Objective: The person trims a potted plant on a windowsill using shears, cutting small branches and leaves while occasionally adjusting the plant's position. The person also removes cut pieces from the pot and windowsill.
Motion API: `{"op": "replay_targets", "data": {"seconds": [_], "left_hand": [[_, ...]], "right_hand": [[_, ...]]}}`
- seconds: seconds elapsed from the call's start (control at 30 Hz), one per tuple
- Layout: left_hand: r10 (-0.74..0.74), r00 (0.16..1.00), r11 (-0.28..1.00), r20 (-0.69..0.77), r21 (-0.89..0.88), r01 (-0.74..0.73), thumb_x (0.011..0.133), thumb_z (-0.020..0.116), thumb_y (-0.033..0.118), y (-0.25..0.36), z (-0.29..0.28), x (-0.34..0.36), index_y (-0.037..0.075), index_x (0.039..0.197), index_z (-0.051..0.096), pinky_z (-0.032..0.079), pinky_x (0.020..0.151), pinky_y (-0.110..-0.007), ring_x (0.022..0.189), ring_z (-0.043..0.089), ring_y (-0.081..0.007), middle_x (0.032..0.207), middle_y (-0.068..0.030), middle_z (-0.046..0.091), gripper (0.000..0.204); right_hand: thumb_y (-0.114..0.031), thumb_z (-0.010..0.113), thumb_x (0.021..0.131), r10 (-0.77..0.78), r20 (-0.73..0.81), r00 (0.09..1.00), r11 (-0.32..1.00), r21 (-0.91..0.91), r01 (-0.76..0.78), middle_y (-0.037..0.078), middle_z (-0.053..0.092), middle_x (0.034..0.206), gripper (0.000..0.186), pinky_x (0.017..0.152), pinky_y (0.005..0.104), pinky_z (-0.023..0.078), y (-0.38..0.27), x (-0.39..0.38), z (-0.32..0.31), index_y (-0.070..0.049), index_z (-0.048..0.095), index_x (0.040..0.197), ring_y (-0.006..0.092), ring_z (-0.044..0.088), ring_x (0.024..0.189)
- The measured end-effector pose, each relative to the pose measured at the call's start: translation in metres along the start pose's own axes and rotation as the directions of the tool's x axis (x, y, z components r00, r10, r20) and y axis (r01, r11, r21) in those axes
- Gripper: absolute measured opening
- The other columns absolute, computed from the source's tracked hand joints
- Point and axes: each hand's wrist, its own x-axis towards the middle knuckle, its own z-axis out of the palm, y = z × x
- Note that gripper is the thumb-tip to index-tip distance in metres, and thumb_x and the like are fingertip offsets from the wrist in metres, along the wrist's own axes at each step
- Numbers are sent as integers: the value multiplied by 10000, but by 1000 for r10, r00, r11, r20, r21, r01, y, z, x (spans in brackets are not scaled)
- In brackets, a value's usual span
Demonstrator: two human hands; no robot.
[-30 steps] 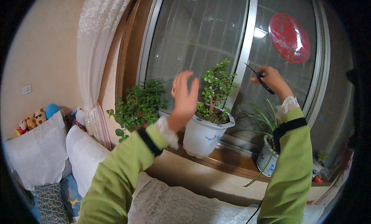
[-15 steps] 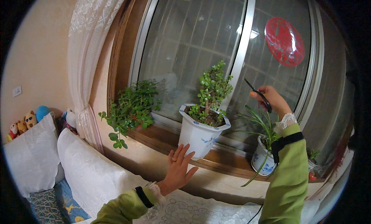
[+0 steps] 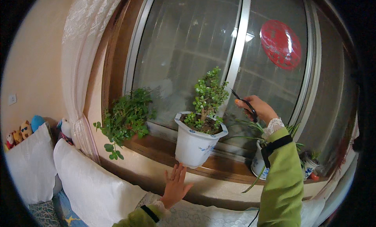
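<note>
A small bushy plant [image 3: 208, 93] with a woody stem grows in a white angular pot [image 3: 194, 148] with blue flower decoration, on the windowsill. My left hand [image 3: 175, 188] is open, its fingers stretched upward; the fingertips are at the pot's lower edge, and whether they touch it I cannot tell. In my right hand [image 3: 261, 109] I hold black scissors [image 3: 236, 95], their tips pointing up and left, just right of the plant's foliage. Below that hand, a long-leaved plant in a blue-and-white pot [image 3: 258, 161] is partly hidden by my right forearm.
A leafy trailing plant [image 3: 129, 116] stands at the sill's left end, and a small potted plant [image 3: 310, 164] at its right. Behind is a sliding window with a red oval decoration [image 3: 280, 44]. A white-covered sofa back [image 3: 94, 174] runs below the wooden sill [image 3: 154, 150].
My right hand has brought the scissors left, closer to the plant. My left hand has shifted lower, toward the pot's base. The whole view has shifted slightly.
</note>
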Motion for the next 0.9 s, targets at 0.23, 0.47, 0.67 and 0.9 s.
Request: {"op": "replay_targets", "data": {"seconds": [0.23,0.47,0.67,0.9], "left_hand": [[-119,965,988,235,124,92,925,573,508,26,-7,-67,66,1522,299,129,1135,-663,1489,212,-333,1612,-141,236,793],[-156,921,953,356,298,46,933,509,563,40,-6,-101,80,1546,231,107,1164,-628,1494,167,-355,1623,-138,195,829],[-162,916,957,367,284,55,942,507,545,34,4,-111,74,1546,231,107,1165,-625,1495,164,-353,1623,-140,194,815],[-161,914,959,373,278,55,952,505,523,32,8,-115,66,1546,231,107,1167,-622,1497,162,-351,1624,-144,193,798]], "right_hand": [[-540,743,836,-69,-12,998,998,2,69,2,462,526,551,381,315,335,7,20,12,-18,603,724,128,459,405],[-670,738,753,-143,-101,985,983,-129,130,102,556,553,690,445,372,409,17,36,15,15,662,714,204,549,488],[-638,785,725,-141,-96,985,989,-56,136,90,560,585,674,460,379,465,19,38,19,24,662,748,206,568,488],[-566,823,728,-155,-95,983,988,-41,152,66,505,527,609,421,375,435,21,49,22,9,633,666,202,539,444]]}}
